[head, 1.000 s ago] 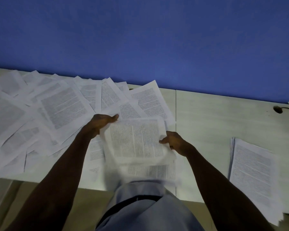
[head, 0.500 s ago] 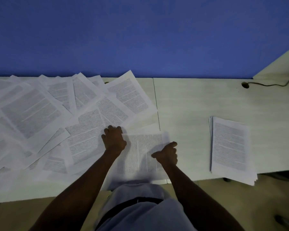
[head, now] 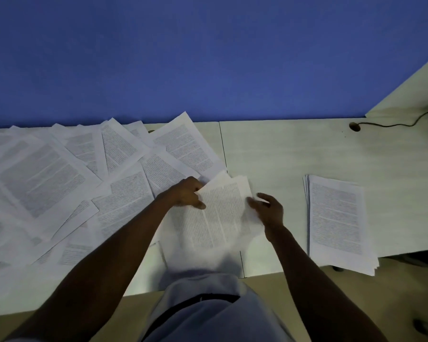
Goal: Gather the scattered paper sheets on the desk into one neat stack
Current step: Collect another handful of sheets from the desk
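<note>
Pale wood-grain surface [head: 282,154] against blue wall [head: 208,58]. Scattered white printed paper sheets [head: 59,183] overlap across its left half. Left hand [head: 187,193] pinches left edge of a small held bundle of printed sheets [head: 220,215]; right hand [head: 269,211] at its right edge, fingers loose, blurred. Squared paper stack [head: 336,220] lies apart, right. Black cable [head: 393,124] far right

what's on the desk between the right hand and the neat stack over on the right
Nothing: in the head view, only bare desk lies between the right hand and the neat stack.
</note>
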The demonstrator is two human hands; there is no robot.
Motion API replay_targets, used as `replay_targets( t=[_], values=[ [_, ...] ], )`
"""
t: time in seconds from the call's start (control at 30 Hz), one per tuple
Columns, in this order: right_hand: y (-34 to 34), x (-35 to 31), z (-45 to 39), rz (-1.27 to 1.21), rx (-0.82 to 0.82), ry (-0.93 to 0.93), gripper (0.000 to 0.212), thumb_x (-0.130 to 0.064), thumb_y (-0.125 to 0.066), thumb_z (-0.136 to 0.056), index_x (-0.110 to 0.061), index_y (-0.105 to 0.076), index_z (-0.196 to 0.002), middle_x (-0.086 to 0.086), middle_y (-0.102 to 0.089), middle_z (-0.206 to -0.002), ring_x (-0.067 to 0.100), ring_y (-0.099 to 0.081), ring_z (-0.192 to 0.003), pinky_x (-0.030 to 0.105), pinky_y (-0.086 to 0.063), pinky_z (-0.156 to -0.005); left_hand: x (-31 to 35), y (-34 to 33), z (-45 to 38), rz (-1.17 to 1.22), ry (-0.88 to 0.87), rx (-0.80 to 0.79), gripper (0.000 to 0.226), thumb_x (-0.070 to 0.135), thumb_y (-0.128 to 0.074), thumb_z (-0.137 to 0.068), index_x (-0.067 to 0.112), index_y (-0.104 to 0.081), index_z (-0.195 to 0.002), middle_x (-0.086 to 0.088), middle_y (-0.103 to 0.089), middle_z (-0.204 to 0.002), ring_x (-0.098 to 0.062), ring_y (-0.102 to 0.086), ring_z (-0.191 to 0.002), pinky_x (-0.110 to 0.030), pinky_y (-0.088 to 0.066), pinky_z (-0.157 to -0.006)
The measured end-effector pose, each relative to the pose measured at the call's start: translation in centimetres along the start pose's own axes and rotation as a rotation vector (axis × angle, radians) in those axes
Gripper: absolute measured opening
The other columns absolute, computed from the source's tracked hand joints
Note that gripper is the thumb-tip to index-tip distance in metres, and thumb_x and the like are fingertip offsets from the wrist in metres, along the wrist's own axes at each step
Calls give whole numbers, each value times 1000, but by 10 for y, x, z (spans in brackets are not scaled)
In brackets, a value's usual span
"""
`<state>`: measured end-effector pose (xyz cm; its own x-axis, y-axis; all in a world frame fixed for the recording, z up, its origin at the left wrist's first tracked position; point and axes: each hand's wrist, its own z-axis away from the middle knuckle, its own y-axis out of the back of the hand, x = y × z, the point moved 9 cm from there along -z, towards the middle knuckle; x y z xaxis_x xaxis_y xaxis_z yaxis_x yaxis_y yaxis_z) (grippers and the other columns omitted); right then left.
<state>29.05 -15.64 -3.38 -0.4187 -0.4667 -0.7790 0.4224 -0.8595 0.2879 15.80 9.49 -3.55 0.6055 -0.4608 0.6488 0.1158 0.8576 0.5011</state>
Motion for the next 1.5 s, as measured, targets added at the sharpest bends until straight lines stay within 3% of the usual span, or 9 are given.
replay_targets(
  t=[0.07, 0.2, 0.4, 0.53, 0.77, 0.97, 1.2, 1.37, 1.5],
  values=[
    [22, 19, -2, -153, 179, -140, 61, -46, -96, -65, -11, -71, -108, 8, -70, -101, 24, -65, -89, 35, -56, -78, 1, 12, 3, 198, -10, 105, 63, 25, -83, -80, 10, -58, -136, -7, -64, -130, -28, -59, -122, -39, -48, -102],
    [-10, 21, 9, -237, -195, -264, 65, -62, -80, -75, -10, -70, -113, 13, -72, -118, 26, -67, -106, 49, -54, -103, -2, 11, 5, 802, -48, 46, 62, 22, -84, -76, 3, -59, -129, -11, -68, -127, -31, -63, -120, -53, -45, -108],
    [-53, -57, 10, -249, -582, 18, 49, -3, -81, -84, -6, -67, -131, 13, -72, -129, 35, -66, -124, 54, -49, -109, 15, 3, 15, 838, -55, -133, 56, 1, -82, -74, 7, -60, -126, -13, -68, -123, -36, -62, -120, -53, -51, -101],
    [-67, -70, 13, -61, -811, 79, 60, 10, -79, -78, -6, -64, -133, 15, -68, -133, 34, -64, -125, 50, -51, -107, 25, -2, 17, 985, -87, -195, 59, -6, -71, -84, 2, -52, -139, -23, -59, -137, -41, -57, -126, -60, -44, -106],
    [-72, -77, 17, 66, -799, 87, 55, -9, -88, -76, -20, -70, -127, 5, -74, -123, 24, -71, -114, 47, -60, -93, 31, 5, 23, 755, -20, -287, 65, -13, -77, -75, 8, -59, -133, -11, -67, -129, -28, -65, -119, -47, -53, -100],
    [-58, -53, 2, -2, -660, -24, 48, -8, -89, -73, -8, -74, -120, 11, -77, -117, 34, -72, -111, 50, -57, -99, -9, 26, 15, 1264, 120, 247, 48, -2, -75, -83, 2, -64, -129, -16, -68, -126, -32, -67, -112, -46, -57, -91],
    [-50, -5, 3, -168, -662, -152, 50, 1, -81, -80, -5, -69, -128, 17, -71, -127, 45, -65, -120, 64, -50, -102, -46, 8, 20, 1501, 210, 452, 49, 0, -76, -82, 5, -64, -129, -13, -66, -130, -31, -62, -119, -50, -47, -106],
    [-56, 7, 18, -66, -759, -209, 56, -3, -85, -77, -8, -67, -130, 17, -70, -128, 42, -64, -121, 64, -52, -101, -36, -13, 28, 1320, 264, 228, 51, -11, -74, -79, -3, -63, -128, -20, -66, -128, -38, -63, -117, -51, -54, -94],
    [-54, 5, 19, -397, -630, -228, 43, -7, -75, -87, -13, -67, -129, 12, -73, -125, 30, -71, -110, 50, -55, -101, -49, -9, 30, 1538, 330, 368, 51, -4, -76, -79, -2, -63, -128, -20, -67, -125, -37, -65, -115, -50, -58, -84]
  ],
)
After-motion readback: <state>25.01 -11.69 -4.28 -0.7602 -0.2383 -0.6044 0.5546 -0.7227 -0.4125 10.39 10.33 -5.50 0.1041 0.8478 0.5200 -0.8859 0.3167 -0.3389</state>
